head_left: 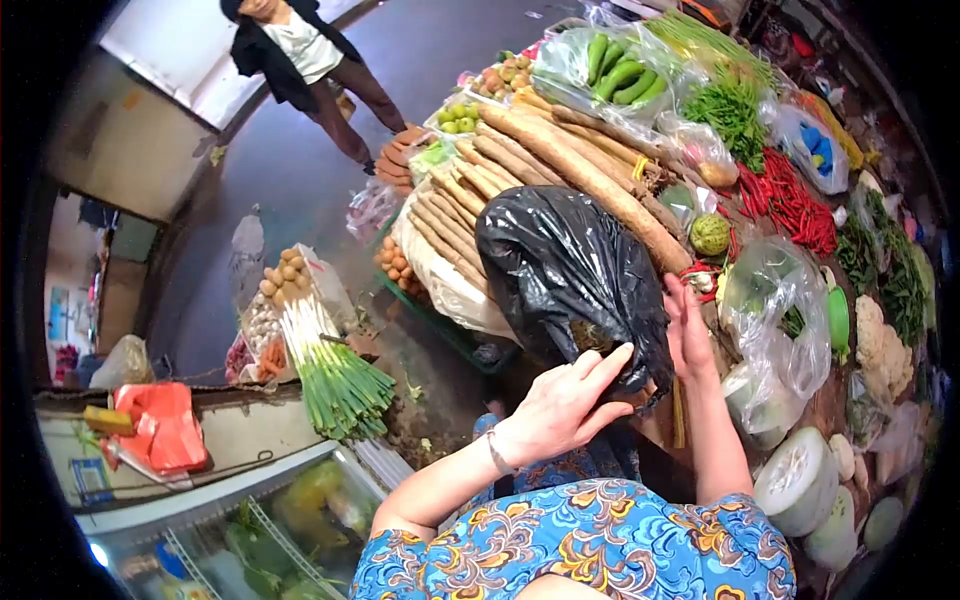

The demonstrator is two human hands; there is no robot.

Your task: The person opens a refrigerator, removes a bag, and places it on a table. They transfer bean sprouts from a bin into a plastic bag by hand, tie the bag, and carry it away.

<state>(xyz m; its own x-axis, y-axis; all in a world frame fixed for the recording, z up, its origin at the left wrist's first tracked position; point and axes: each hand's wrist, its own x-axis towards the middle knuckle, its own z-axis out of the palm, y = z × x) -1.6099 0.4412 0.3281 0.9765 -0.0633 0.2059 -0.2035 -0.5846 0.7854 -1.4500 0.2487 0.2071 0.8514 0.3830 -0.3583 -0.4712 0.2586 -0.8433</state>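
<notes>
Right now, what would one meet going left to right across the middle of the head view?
Red plastic item, bunch of spring onions, black plastic bag, clear plastic bag, cauliflower.

The brown stall surface (808, 408) shows only in patches — produce crowds it. Long brown roots (575, 150) lie lengthwise, red chillies (785, 205) are heaped beside leafy greens (728, 120), and a cut pale melon (798, 480) sits near cauliflower (880, 350) — close together.
</notes>
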